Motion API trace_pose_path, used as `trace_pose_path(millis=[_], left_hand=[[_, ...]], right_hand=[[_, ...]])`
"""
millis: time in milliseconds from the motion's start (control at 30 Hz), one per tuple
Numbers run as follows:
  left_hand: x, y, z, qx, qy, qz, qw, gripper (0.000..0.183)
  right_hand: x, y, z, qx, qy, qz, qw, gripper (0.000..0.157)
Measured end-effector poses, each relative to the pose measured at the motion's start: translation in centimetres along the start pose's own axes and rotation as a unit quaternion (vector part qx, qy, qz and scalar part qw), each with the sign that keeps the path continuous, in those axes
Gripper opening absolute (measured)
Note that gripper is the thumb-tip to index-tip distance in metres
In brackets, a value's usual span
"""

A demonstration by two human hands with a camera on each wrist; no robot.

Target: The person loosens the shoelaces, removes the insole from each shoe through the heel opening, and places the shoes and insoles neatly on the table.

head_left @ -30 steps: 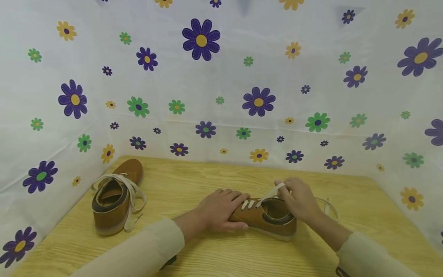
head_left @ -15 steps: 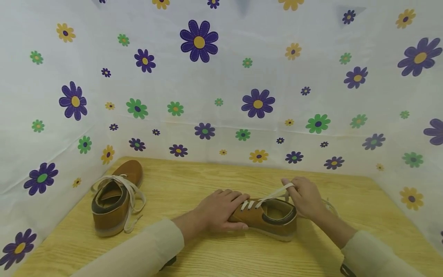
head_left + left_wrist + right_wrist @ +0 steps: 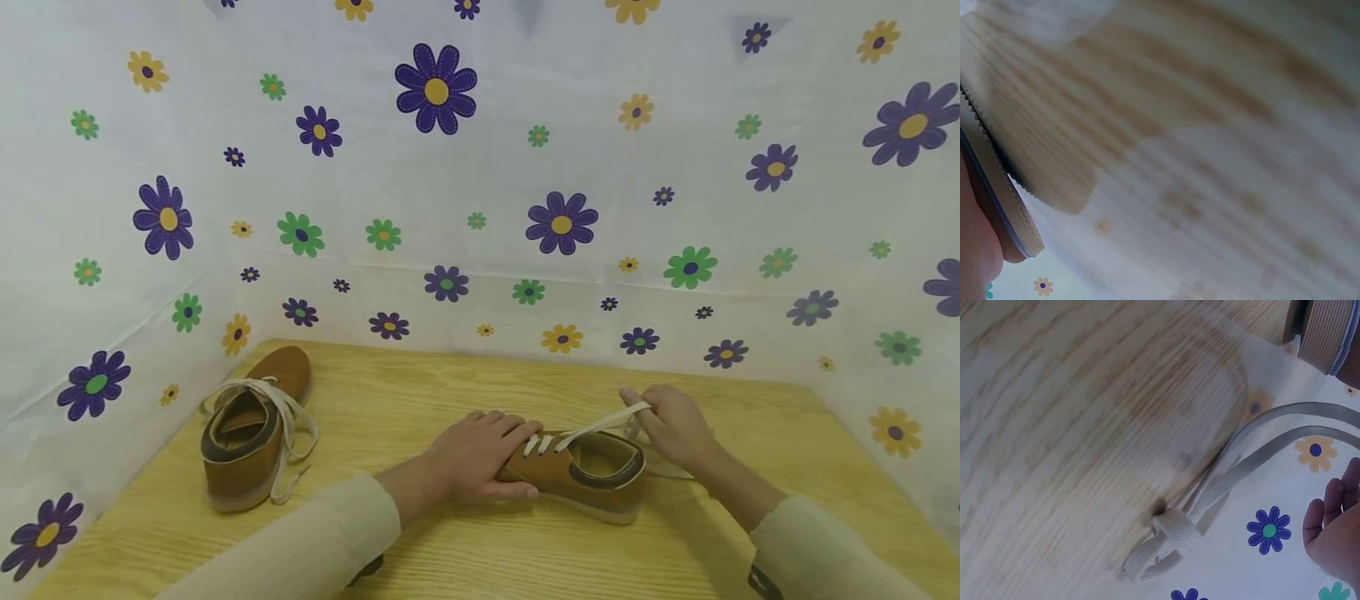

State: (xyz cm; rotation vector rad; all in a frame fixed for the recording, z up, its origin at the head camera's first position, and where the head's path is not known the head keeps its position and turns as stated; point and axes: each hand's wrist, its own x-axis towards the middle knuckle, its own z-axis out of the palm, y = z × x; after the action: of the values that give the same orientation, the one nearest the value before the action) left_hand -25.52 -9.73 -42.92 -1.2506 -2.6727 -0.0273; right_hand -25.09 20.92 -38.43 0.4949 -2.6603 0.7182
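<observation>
A brown lace-up shoe (image 3: 603,498) lies toward the right of the table, its toe to the left. My left hand (image 3: 476,458) holds the toe, fingers over the top and thumb along the near side. In the left wrist view only the edge of this hand (image 3: 975,237) shows beside the ribbed sole (image 3: 999,181). My right hand (image 3: 675,427) pinches the white shoelace (image 3: 606,418), stretched from the eyelets over the shoe opening. In the right wrist view, lace strands (image 3: 1266,425) hang near the curled fingers (image 3: 1314,519), ending in a looped bundle (image 3: 1163,544).
Another brown shoe (image 3: 232,479) stands at the table's left, toe toward the back, its long white laces (image 3: 288,408) loose over its side. A wood-grain table (image 3: 375,383) lies beneath. White flower-printed cloth (image 3: 480,158) encloses the back and sides.
My right hand has moved right, away from the shoe opening, drawing out a longer stretch of lace. The left hand and both shoes have stayed in place.
</observation>
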Motion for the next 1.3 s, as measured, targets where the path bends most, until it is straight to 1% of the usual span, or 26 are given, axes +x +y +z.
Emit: trace_pose_path(millis=[133,300,467,567,633,733,800,867,933,1033,1100,1200,1300], left_hand=[[0.0,-0.1,0.0,-0.001,0.0,0.002,1.0,0.086],[-0.1,-0.1,0.0,0.002,0.0,0.003,1.0,0.087],[-0.2,0.0,-0.1,0.001,0.001,0.001,1.0,0.086],[-0.3,0.0,-0.1,-0.001,0.002,-0.001,1.0,0.086],[-0.3,0.0,-0.2,-0.002,0.002,-0.002,1.0,0.086],[-0.4,0.1,-0.3,-0.004,0.003,-0.001,1.0,0.086],[-0.4,0.1,-0.3,-0.004,0.004,0.003,1.0,0.085],[-0.4,0.1,-0.3,-0.004,0.005,0.004,1.0,0.085],[-0.3,0.0,-0.3,-0.003,0.003,0.005,1.0,0.085],[-0.2,0.0,-0.4,-0.001,0.0,0.003,1.0,0.085],[-0.2,0.0,-0.4,-0.001,-0.003,0.002,1.0,0.085],[-0.1,-0.1,-0.4,-0.002,-0.004,0.002,1.0,0.085],[0.0,-0.1,-0.5,-0.002,-0.005,0.003,1.0,0.085]], right_hand=[[-0.1,0.6,0.0,-0.01,0.003,0.007,1.0,0.054],[-0.2,1.1,-0.2,-0.014,-0.006,0.021,1.0,0.055],[-0.2,1.3,-0.6,-0.018,-0.027,0.031,0.999,0.056],[-0.2,1.4,-0.8,-0.004,-0.046,0.038,0.998,0.056],[-0.1,1.5,-1.0,0.011,-0.066,0.045,0.997,0.055],[-0.2,1.6,-1.3,0.042,-0.11,0.081,0.99,0.056],[-0.2,1.7,-1.6,0.064,-0.136,0.112,0.982,0.058],[-0.3,1.9,-2.0,0.085,-0.158,0.145,0.973,0.065],[-0.2,2.1,-2.4,0.097,-0.168,0.171,0.966,0.071],[-0.1,2.3,-2.8,0.111,-0.166,0.201,0.959,0.076],[-0.1,2.4,-2.9,0.116,-0.155,0.217,0.957,0.077],[0.0,2.3,-3.0,0.088,-0.128,0.222,0.963,0.076],[0.2,2.5,-3.1,0.043,-0.111,0.217,0.969,0.075]])
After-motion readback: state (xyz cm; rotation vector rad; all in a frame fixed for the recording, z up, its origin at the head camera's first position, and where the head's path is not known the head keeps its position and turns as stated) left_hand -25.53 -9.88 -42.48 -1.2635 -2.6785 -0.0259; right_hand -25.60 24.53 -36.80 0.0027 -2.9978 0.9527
